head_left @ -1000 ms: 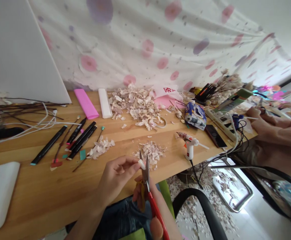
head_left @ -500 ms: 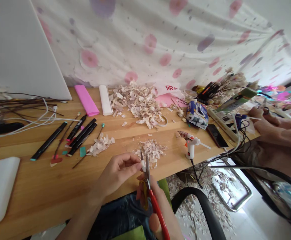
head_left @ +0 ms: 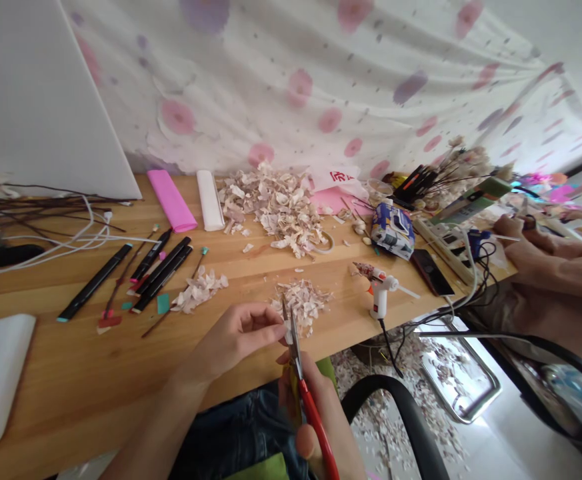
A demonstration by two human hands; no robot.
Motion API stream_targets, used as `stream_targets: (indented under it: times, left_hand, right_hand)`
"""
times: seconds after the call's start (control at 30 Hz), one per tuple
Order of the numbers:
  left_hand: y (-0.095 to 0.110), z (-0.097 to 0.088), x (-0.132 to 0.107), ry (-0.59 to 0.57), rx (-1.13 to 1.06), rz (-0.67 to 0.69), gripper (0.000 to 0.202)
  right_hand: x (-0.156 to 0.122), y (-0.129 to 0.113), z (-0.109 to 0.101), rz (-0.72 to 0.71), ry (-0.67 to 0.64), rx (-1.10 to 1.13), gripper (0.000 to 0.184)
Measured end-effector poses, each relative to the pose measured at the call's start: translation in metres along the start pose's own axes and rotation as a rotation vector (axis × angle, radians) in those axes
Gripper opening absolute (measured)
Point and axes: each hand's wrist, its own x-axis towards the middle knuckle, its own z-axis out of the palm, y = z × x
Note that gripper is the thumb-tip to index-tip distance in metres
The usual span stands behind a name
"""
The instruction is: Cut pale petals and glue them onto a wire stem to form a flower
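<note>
Scissors (head_left: 305,393) in my right hand (head_left: 321,385) have brought their blades nearer together since the first frame, and my left hand (head_left: 248,337) has come slightly rightward. From my remote seat I see the left grip pinching a small white piece (head_left: 288,335) between thumb and finger, right beside the blades and near the front edge of the worktop (head_left: 95,393); fingertips and steel hide some of it, so I cannot tell whether the blades touch it. My right grip is wrapped around the handles, tips pointing away toward the scraps (head_left: 308,303). I judge the piece very light, soft and easily crumpled, so I would pinch it gently by its outer edge, clear of the steel. The scissors should feel stiff and heavier, steadiest by the handles. Compared with that frame, less of the piece shows, while the scraps and glue gun (head_left: 381,297) lie unmoved.
</note>
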Motion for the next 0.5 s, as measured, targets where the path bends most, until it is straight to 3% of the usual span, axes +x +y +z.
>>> stream_targets:
  times: [0.5]
  left_hand:
    - [0.018,-0.010,0.006,-0.187,0.059,-0.081,0.014]
  right_hand:
    - [0.004,0.002,-0.007,0.027,0.003,-0.115,0.103]
